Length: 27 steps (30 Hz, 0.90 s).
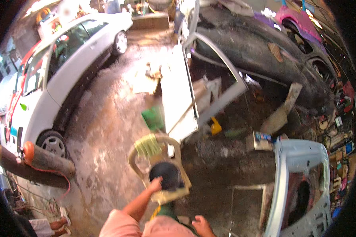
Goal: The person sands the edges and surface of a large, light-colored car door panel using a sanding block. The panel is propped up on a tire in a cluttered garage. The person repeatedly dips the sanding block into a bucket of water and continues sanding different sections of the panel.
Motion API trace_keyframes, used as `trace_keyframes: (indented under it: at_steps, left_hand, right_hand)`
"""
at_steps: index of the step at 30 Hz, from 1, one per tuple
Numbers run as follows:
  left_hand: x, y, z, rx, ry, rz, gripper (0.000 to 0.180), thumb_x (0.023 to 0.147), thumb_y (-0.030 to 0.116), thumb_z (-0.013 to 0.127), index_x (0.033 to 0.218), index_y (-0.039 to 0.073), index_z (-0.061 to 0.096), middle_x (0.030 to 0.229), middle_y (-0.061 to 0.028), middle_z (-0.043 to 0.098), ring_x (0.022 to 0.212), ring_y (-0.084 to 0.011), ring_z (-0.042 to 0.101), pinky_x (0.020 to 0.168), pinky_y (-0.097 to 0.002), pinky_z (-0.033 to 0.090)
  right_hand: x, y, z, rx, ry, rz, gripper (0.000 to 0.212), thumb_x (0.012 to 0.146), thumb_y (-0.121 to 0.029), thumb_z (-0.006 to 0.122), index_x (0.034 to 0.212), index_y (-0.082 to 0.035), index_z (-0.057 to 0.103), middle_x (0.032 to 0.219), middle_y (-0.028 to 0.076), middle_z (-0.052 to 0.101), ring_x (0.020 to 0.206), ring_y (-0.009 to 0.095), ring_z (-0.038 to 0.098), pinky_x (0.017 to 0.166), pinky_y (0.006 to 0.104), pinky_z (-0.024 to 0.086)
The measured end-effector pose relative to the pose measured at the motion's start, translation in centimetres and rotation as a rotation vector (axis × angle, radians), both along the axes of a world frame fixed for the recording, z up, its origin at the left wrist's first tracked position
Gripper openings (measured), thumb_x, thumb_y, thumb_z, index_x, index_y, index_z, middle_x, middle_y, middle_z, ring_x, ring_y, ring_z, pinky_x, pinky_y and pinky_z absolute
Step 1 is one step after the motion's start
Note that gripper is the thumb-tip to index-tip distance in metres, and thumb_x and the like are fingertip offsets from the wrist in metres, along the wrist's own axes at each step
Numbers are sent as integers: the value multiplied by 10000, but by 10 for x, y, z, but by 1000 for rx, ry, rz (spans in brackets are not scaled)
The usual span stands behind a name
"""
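A beige plastic armchair (174,197) stands just ahead of me. Over its seat is a dark round object (166,175), smooth and wide, whose kind I cannot make out. My left hand (156,185) reaches forward and is closed on the near left edge of this object. Pale yellow-green work gloves (148,145) hang over the chair's back. Low at my right side, my right hand (202,226) is away from the chair, its fingers loosely apart and nothing visible in them.
A white car (73,59) stands at left, with gas cylinders (47,160) lying near its wheel. Ahead is a white car door (180,98) beside a dark car body (241,43). A pale blue door (281,185) is at right. Another person's legs (55,227) show lower left.
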State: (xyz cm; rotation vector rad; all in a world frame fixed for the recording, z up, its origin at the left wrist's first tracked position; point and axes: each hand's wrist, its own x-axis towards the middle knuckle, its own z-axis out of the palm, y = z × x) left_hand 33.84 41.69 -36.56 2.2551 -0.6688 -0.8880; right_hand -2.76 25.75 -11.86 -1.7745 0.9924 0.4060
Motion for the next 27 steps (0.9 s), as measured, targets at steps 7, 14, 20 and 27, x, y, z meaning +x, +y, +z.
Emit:
trace_keyframes:
  at_steps: [7, 14, 20, 27]
  left_hand:
    - [5, -31, -26, 310, 231, 265, 606, 959, 353, 510, 1489, 61, 546, 1575, -354, 400, 1421, -562, 425, 1198, -545, 377]
    - [14, -10, -122, 274, 85, -279, 537, 974, 378, 542, 1409, 74, 623, 1500, -308, 514, 1362, -529, 496, 1139, -529, 430]
    - [20, -32, -134, 282, 395, -203, 476, 954, 262, 581, 1354, 13, 642, 1379, -283, 632, 1265, -437, 625, 1063, -505, 497]
    - [-27, -19, -211, 69, 404, -62, 473, 992, 234, 520, 1406, 29, 621, 1419, -288, 601, 1308, -412, 606, 1098, -472, 482]
  right_hand:
    - [170, -9, -82, -185, -3, 676, 383, 975, -185, 668, 1320, -33, 607, 1323, 225, 619, 1188, 419, 649, 951, 510, 553]
    - [306, -6, -177, -342, -218, 868, 229, 947, -113, 529, 1156, -87, 620, 1301, 200, 574, 1093, 425, 657, 906, 546, 562]
    - [355, -5, -270, -393, 91, 1014, 354, 1023, -193, 483, 1343, -75, 581, 1533, 187, 477, 1271, 420, 608, 1013, 547, 537]
    - [314, -6, -330, -230, 182, 919, 416, 975, -100, 505, 1384, -44, 555, 1614, 228, 381, 1198, 459, 630, 1034, 543, 530]
